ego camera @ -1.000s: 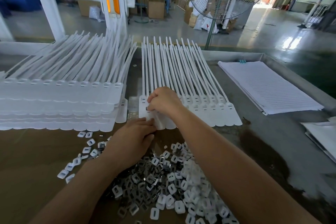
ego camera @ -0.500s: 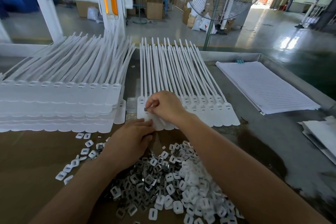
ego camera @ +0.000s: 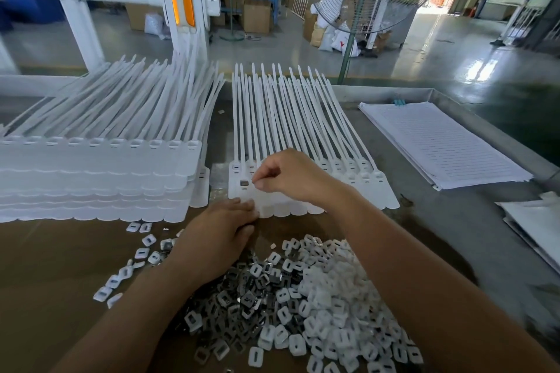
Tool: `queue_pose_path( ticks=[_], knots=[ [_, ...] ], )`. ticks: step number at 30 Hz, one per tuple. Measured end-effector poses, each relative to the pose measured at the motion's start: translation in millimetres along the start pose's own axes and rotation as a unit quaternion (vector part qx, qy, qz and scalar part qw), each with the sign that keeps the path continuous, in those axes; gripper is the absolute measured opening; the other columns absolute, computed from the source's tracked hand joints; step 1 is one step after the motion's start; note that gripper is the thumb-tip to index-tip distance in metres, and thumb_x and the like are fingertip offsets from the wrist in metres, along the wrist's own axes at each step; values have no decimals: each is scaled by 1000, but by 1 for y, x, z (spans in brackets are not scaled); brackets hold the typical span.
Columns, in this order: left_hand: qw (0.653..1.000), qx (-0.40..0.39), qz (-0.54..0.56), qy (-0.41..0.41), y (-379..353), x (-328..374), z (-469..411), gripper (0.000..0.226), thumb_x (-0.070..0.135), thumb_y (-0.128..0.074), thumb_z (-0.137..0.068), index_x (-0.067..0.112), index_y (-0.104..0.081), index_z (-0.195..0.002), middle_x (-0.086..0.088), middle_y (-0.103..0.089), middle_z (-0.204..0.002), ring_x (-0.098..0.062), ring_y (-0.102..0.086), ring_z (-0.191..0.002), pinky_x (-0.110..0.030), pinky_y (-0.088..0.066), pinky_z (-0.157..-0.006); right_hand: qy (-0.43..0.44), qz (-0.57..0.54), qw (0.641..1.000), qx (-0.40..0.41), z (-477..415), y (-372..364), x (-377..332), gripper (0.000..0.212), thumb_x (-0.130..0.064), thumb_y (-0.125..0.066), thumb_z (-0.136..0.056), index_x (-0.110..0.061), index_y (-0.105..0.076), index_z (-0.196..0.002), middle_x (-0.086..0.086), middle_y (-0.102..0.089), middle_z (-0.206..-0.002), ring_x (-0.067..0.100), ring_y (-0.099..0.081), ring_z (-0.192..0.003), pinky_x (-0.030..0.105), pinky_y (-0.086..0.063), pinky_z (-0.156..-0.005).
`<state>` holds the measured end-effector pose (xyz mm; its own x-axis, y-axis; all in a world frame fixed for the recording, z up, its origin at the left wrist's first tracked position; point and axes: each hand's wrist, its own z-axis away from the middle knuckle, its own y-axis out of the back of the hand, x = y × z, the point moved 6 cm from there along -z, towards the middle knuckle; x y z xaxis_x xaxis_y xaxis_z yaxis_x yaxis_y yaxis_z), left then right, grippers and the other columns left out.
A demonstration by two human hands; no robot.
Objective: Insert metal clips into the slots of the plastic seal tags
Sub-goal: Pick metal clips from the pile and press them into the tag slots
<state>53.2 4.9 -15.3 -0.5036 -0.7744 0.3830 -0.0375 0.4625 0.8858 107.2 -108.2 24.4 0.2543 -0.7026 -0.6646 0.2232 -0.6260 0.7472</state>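
A row of white plastic seal tags [ego camera: 357, 172] lies side by side in front of me, long tails pointing away. My right hand [ego camera: 291, 175] hovers over the leftmost tags, its thumb and forefinger pinched at a small grey metal clip [ego camera: 244, 182] that sits on the leftmost tag's head. My left hand [ego camera: 221, 230] rests on the lower edge of the same tags, fingers pressing them down. A heap of metal clips and white plastic caps [ego camera: 303, 300] lies near me between my forearms.
A tall stack of white seal tags [ego camera: 100, 172] fills the left side. A pad of lined paper [ego camera: 439, 142] lies at right, more sheets [ego camera: 536, 221] at the right edge. Loose white caps [ego camera: 133, 260] are scattered on the brown board [ego camera: 45, 266]. A raised metal rim [ego camera: 491, 127] borders the table.
My right hand has shifted slightly left along the row, and the grey clip now shows on the leftmost tag's head. My left hand stays pressed on the tags' lower edge.
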Motion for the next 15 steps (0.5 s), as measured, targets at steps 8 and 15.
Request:
queue_pose_path(
  ticks=[8,15],
  knots=[
    [1000,-23,-4,-14,0,3,0,35,25,-43,-94,33,-51,-127,13,-40,-141,-3,-30,-132,-20,-20,-109,27,9,990,-136,56,-13,-13,9,-18,-71,-79,-22,-71,-86,-19,-62,-72,-13,-57,-68,6,-47,-67],
    [1000,-27,0,-1,-2,-1,-1,35,25,-43,-94,29,-51,-128,12,-37,-143,-2,-26,-134,-15,-15,-107,76,74,977,-188,68,-34,-24,22,-14,-71,-78,-15,-71,-100,-6,-68,-96,-8,-53,-69,-1,-37,-65]
  ],
)
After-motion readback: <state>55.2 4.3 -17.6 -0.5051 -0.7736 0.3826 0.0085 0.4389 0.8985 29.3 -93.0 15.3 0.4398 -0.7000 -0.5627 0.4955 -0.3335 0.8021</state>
